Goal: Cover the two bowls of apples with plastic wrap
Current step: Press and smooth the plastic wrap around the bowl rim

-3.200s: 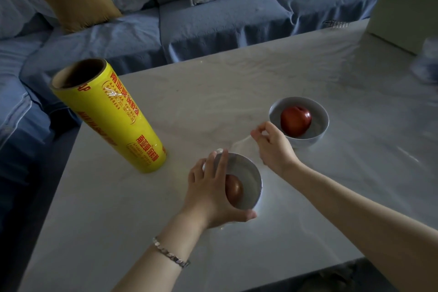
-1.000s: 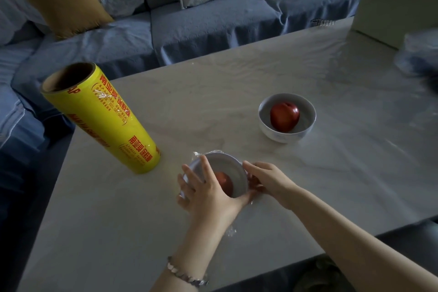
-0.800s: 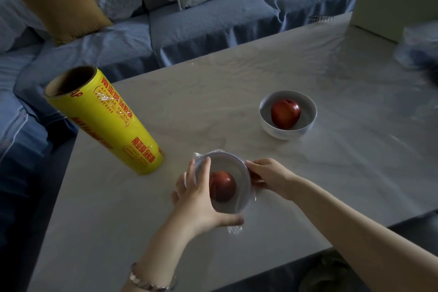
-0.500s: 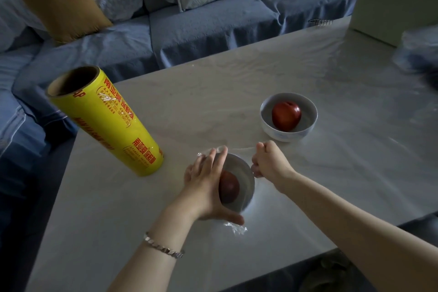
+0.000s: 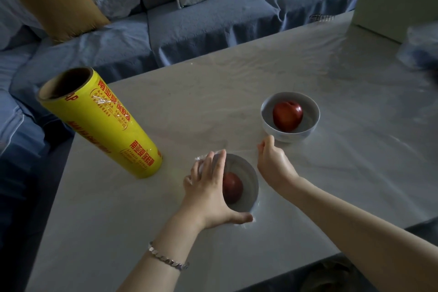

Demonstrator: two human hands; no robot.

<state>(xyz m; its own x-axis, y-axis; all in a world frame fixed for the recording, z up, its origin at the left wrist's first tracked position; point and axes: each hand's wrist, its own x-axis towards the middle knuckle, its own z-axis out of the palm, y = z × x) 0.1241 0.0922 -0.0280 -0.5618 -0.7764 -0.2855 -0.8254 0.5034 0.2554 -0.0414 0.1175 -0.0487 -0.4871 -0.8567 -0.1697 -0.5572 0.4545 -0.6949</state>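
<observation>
Between hands (image 5: pixel 208 193), film-wrapped bowl (image 5: pixel 246 187) (red apple (image 5: pixel 233 186))

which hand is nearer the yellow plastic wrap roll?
Left. The left hand cups the near bowl just right of the yellow plastic wrap roll; the right hand is farther right, beyond that bowl.

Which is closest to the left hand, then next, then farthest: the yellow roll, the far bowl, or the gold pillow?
From the left hand:
1. Yellow roll, standing just left.
2. Far bowl, up and right, past the right hand.
3. Gold pillow, back on the sofa.
</observation>
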